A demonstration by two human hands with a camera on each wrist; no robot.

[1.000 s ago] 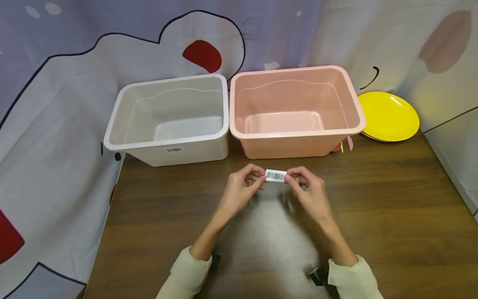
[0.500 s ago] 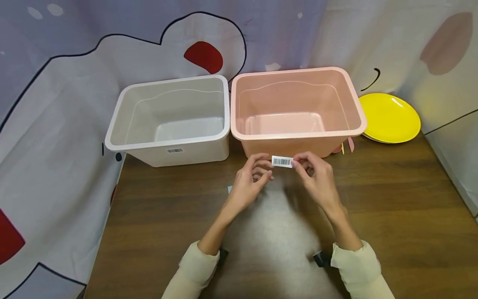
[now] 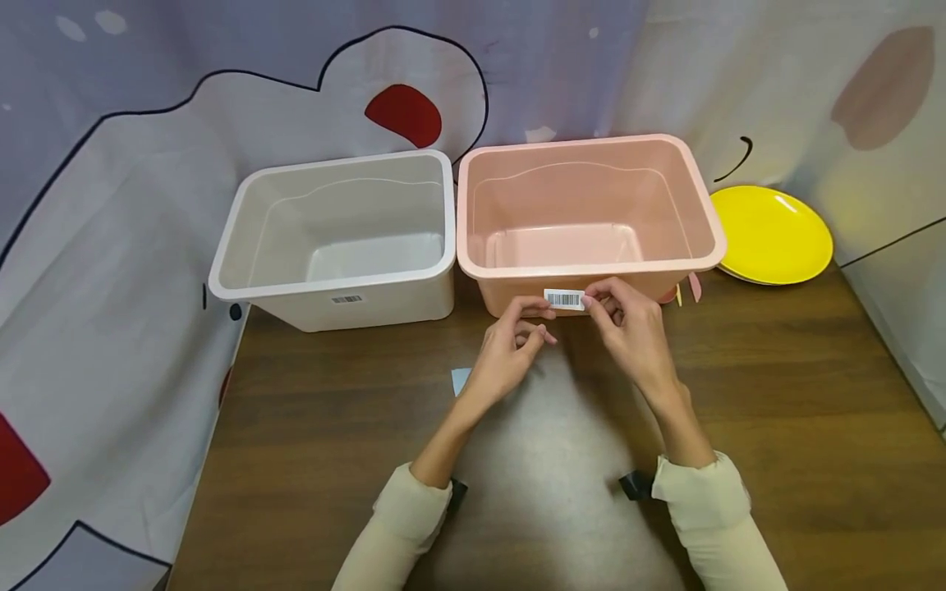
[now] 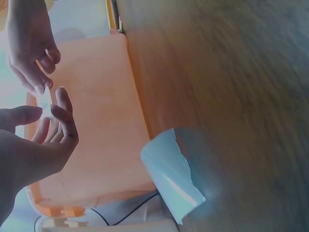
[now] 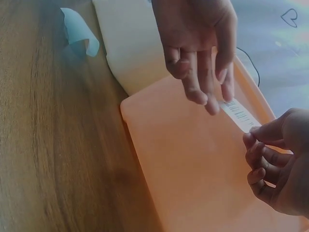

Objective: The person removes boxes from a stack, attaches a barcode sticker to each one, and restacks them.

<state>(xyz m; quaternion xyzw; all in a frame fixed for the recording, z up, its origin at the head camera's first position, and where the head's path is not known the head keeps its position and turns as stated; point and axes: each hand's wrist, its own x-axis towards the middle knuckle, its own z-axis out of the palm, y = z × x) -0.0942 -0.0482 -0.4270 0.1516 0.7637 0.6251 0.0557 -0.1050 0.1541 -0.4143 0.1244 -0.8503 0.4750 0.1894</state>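
Observation:
My right hand (image 3: 634, 328) pinches the right end of a white barcode label (image 3: 565, 300) between thumb and index finger. The label's printed side faces up, and it lies level in front of the pink bin's (image 3: 591, 270) outer front wall. At the label's other end is my left hand (image 3: 508, 351), its index fingertip right by the edge while the thumb stands apart and the other fingers are loosely bent. A torn piece of pale blue paper (image 4: 171, 174) lies curled on the table, partly hidden behind the left wrist in the head view.
Left of the pink bin stands an off-white bin (image 3: 332, 289) with a barcode sticker (image 3: 346, 300) on its front. Yellow plates (image 3: 772, 234) are stacked at the right, with a pink utensil (image 3: 695, 286) beside the pink bin. A printed curtain (image 3: 547, 74) hangs behind.
Both hands have moved forward with the label to the pink bin's front. My left hand has released its pinch on the label. The blue paper has come into view by the left wrist.

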